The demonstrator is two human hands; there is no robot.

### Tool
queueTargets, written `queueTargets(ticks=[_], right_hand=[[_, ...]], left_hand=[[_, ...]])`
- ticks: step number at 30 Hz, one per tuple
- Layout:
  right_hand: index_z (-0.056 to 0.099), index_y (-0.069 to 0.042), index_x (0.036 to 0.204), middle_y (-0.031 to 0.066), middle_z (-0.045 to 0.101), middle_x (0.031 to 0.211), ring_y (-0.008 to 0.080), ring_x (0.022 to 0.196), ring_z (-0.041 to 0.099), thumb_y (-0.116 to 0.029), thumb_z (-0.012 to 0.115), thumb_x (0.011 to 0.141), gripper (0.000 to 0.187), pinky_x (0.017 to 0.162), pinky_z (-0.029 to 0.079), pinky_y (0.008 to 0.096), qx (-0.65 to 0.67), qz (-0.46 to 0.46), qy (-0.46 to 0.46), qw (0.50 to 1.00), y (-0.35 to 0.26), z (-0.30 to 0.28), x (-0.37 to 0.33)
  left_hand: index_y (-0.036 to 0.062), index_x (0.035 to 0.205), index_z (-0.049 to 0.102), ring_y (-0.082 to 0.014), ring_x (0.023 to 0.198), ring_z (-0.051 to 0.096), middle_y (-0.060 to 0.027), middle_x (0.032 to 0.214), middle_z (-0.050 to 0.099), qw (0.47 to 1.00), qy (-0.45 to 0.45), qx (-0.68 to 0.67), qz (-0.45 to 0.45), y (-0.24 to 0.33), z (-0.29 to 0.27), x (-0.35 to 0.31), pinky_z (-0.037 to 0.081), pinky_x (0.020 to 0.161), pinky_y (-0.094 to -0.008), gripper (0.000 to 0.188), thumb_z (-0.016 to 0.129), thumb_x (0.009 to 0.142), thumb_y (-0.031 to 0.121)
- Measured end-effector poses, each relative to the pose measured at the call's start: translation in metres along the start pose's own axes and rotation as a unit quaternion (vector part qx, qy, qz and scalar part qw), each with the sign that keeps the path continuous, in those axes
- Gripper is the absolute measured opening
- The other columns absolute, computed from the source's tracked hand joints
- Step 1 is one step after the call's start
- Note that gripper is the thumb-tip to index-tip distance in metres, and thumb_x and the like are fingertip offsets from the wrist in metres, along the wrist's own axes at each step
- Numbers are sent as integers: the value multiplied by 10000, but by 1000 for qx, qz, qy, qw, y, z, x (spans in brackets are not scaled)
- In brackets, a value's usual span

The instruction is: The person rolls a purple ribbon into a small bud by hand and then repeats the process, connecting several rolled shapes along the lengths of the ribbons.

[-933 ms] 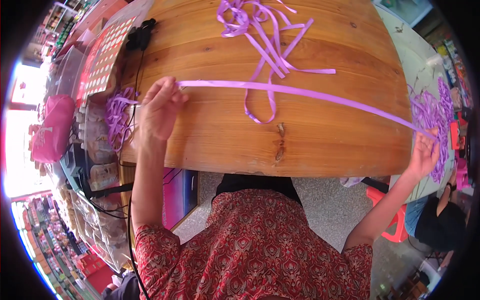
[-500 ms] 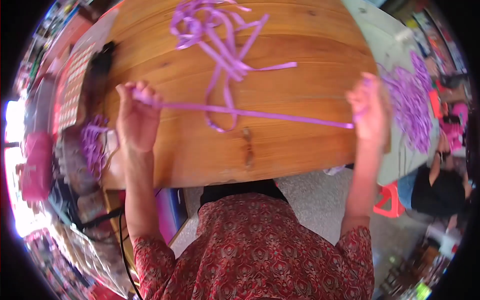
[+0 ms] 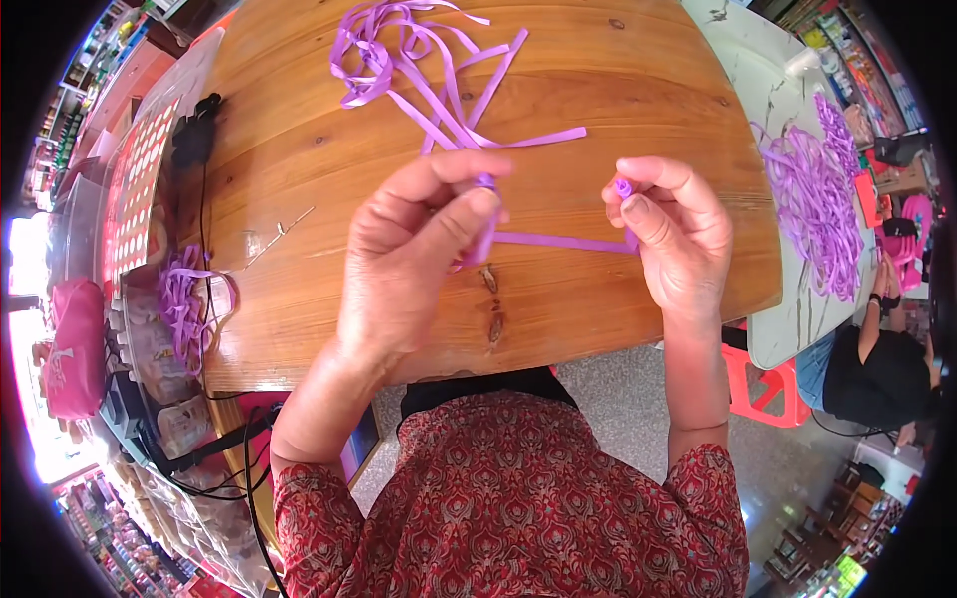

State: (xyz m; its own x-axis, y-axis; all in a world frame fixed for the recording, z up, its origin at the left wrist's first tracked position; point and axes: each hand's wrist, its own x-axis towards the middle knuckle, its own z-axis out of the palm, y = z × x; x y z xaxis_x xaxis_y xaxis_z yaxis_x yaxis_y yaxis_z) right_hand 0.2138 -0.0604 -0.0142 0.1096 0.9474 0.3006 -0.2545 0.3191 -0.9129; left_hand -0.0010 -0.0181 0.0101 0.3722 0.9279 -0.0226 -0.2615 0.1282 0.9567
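A thin purple ribbon [image 3: 563, 242] runs between my two hands above the wooden table. My left hand [image 3: 414, 234] pinches one part of it between thumb and fingers, with a loop hanging below the grip. My right hand [image 3: 673, 224] pinches a small rolled bit of the same ribbon at its fingertips. Beyond my hands, a loose tangle of purple ribbons [image 3: 374, 65] lies on the wood, one strand stretching out to the right. Part of what my left fingers grip is hidden by them.
A large heap of purple ribbons [image 3: 812, 209] covers part of the pale side table [image 3: 768, 329] at right. A smaller bunch of purple ribbon [image 3: 184, 304] hangs at the left edge, near a needle-like tool [image 3: 284, 234]. Another person [image 3: 872, 369] sits at far right, beside a red stool [image 3: 763, 389].
My hands have come closer together, the left moving right and the right moving left. The taut ribbon stretch between them is now shorter.
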Motion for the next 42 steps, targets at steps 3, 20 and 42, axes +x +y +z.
queueTargets(ticks=[3,20,42], right_hand=[[610,32,1072,78,623,962,130,887,610,73,610,839,237,751,507,240,2,-10,-5,1000,2,3,0],[614,47,1020,120,587,1010,135,872,584,105,590,831,198,749,486,238,-119,-80,-47,989,6,21,6],[655,17,952,108,640,879,168,801,616,70,691,759,204,666,489,251,-239,-124,-67,961,15,31,18]], left_hand=[[23,1075,607,-90,842,582,-40,957,636,999,-28,-42,-9,-7,15,0,464,746,-223,173,562,915,70],[18,1082,579,-123,790,627,-65,901,643,989,-54,-106,-85,-17,9,7,479,696,-211,190,580,893,-1],[41,1028,618,-67,726,575,-17,858,644,980,-9,-189,-59,-31,5,6,476,637,-198,159,638,869,37]])
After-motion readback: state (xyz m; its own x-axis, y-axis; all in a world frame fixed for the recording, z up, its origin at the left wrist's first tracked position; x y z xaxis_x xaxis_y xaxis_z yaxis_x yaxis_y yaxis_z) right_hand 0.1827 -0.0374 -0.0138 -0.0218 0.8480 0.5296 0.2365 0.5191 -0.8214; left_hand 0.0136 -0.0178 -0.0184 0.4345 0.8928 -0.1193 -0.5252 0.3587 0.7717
